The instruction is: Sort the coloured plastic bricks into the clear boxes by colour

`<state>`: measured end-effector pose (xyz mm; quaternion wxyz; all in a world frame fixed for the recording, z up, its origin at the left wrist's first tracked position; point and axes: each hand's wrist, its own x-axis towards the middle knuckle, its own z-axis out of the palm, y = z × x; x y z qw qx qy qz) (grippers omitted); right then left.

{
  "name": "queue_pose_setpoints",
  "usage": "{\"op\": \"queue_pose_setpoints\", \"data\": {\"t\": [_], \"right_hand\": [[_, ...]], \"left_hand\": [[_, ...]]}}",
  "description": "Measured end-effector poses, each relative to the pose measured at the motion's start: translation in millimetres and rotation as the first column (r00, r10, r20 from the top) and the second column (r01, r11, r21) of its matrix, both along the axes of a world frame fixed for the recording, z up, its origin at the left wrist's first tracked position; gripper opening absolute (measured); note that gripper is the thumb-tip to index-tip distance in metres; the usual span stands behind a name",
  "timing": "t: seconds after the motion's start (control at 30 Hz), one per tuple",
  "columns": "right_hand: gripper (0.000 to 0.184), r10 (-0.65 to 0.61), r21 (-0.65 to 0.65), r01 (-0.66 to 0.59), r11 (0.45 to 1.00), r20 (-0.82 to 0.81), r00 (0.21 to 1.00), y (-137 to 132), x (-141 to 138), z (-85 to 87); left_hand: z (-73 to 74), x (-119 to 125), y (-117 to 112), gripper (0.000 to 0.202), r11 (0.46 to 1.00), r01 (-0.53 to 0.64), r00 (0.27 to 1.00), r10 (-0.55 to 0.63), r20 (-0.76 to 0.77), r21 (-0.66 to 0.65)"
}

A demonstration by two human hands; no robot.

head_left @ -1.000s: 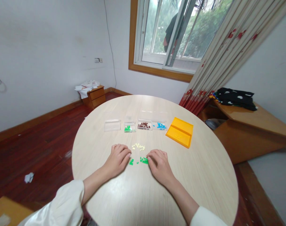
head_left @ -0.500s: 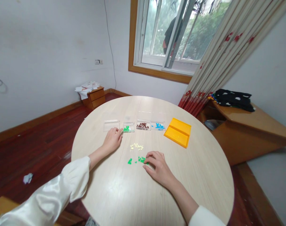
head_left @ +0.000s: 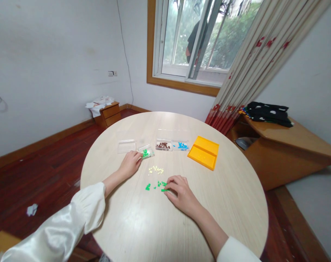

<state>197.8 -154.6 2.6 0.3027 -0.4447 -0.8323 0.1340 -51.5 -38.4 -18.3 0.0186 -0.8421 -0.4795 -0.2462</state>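
My left hand [head_left: 130, 163] closes its fingertips on the near left corner of a small clear plastic box [head_left: 151, 154], which sits at a slant. Several green pieces [head_left: 145, 153] lie inside that box. Over loose green pieces [head_left: 159, 184] on the table, my right hand [head_left: 179, 192] has thumb and fingers pinched together at a green piece [head_left: 164, 190]. Some of the green pieces are hidden behind its fingers. A scatter of pale yellow pieces [head_left: 156, 170] lies between the two hands.
On the round table [head_left: 143, 225], a clear box [head_left: 126, 146] stands left. Behind the loose pieces are a box of dark brown pieces [head_left: 163, 145] and a box of blue pieces [head_left: 182, 146]. A yellow tray [head_left: 203, 153] lies at the right.
The clear box with green pieces has turned and come slightly nearer under my left hand. My right fingers have closed in, and some green pieces have shifted. The view has moved slightly.
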Motion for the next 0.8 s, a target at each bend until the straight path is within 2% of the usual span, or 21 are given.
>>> {"op": "queue_pose_setpoints", "data": {"t": [0.17, 0.33, 0.47, 0.57, 0.7, 0.8], "right_hand": [[0.007, 0.020, -0.006, -0.020, 1.000, 0.011, 1.000, -0.7, -1.5, 1.4], [0.003, 0.015, 0.024, -0.014, 1.000, -0.042, 0.999, -0.2, -2.3, 2.4], [0.007, -0.103, 0.063, 0.114, 0.991, -0.154, 0.983, 4.1, 0.6, -2.3], [0.008, -0.217, 0.087, 0.247, 0.965, -0.261, 0.941, 11.5, 4.2, -7.7], [0.009, -0.328, 0.073, 0.373, 0.925, -0.345, 0.879, 29.1, 7.3, -10.6], [0.012, -0.362, 0.078, 0.413, 0.908, -0.355, 0.862, 47.5, 6.5, -9.8]], "left_hand": [[4.5, 2.1, -12.8, 0.014, 0.991, 0.131, 0.990, -0.130, 0.046, -0.011], [8.9, 19.4, -15.5, 0.015, 0.978, 0.204, 0.978, -0.201, 0.064, -0.050], [6.4, 40.0, -11.0, 0.015, 0.966, 0.253, 0.966, -0.249, 0.068, -0.048], [4.6, 54.0, -9.6, 0.016, 0.954, 0.294, 0.952, -0.287, 0.109, -0.056], [7.6, 64.4, -12.9, 0.021, 0.934, 0.342, 0.924, -0.313, 0.219, -0.106], [12.3, 65.9, -15.1, 0.023, 0.926, 0.339, 0.896, -0.265, 0.356, -0.164]]}}
